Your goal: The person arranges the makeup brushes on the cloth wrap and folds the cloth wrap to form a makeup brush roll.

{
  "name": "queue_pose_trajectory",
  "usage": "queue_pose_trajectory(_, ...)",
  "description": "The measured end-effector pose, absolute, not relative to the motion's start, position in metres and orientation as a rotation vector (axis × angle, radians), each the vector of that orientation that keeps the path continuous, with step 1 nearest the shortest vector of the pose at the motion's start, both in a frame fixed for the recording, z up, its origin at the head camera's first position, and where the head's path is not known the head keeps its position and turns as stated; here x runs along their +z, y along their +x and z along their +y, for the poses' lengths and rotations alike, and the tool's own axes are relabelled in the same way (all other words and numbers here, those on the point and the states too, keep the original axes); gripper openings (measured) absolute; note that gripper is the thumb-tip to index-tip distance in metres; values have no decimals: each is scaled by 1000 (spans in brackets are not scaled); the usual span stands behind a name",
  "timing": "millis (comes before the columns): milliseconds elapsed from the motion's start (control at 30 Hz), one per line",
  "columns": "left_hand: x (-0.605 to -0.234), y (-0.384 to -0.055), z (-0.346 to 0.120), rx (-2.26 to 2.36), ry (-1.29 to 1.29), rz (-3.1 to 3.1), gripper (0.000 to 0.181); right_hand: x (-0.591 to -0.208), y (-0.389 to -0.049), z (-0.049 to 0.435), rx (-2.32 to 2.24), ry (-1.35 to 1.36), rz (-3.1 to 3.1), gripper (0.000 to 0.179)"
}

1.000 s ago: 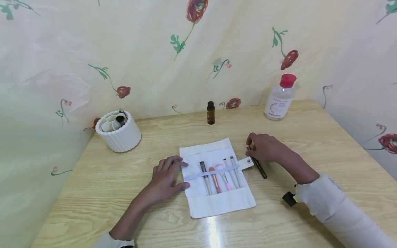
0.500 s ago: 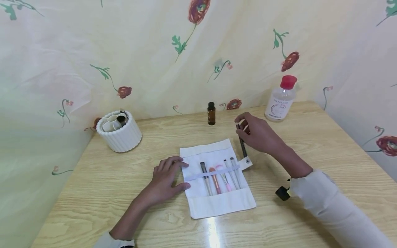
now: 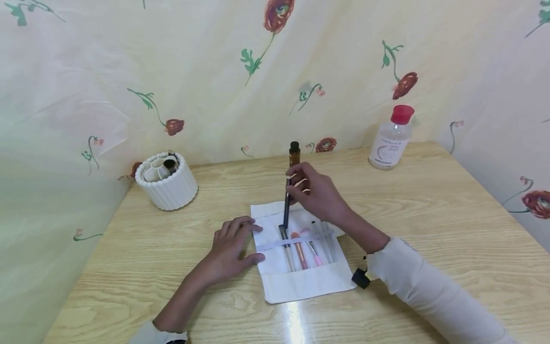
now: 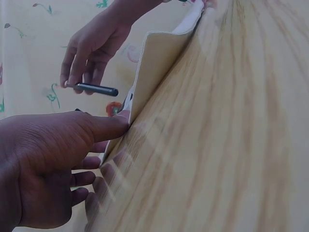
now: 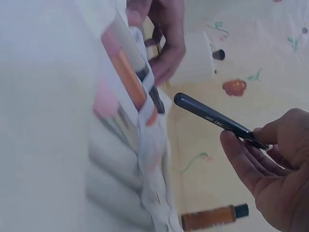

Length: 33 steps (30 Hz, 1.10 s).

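Note:
A white cloth brush roll lies unrolled, with several makeup brushes tucked under its lilac elastic band. My left hand rests at the roll's left edge, thumb and index finger spread along it. Above the roll's upper part, my right hand pinches one end of a slim black pen-shaped stick with pale lettering. Its rounded free end points down toward the dark-bristled brush in the roll. The orange brush and a pink-handled brush sit further right in the band.
A small brown bottle stands behind my right hand, partly covered by it. At the back right is a clear bottle with a red cap. A ribbed white holder containing brushes stands at the back left of the wooden table.
My right hand has lifted the black stick from the table right of the roll and carried it left, over the roll. The left hand stays at the roll's edge.

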State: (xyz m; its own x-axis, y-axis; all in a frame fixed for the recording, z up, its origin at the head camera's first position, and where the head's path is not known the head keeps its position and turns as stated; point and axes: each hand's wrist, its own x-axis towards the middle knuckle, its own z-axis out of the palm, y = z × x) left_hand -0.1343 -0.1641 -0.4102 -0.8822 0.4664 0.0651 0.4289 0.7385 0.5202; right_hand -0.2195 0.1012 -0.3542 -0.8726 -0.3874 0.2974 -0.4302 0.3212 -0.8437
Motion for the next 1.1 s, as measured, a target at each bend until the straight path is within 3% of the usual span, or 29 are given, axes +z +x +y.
queue_pose_trajectory(367,-414,-136,-164,811,769,2897,59,-378,-211,66,1710,833,-2619,29)
queue_pose_trajectory(1100,-414,-136,-167,800,785,2896,60,-384,-197,60,1311,1181,-2899,19)
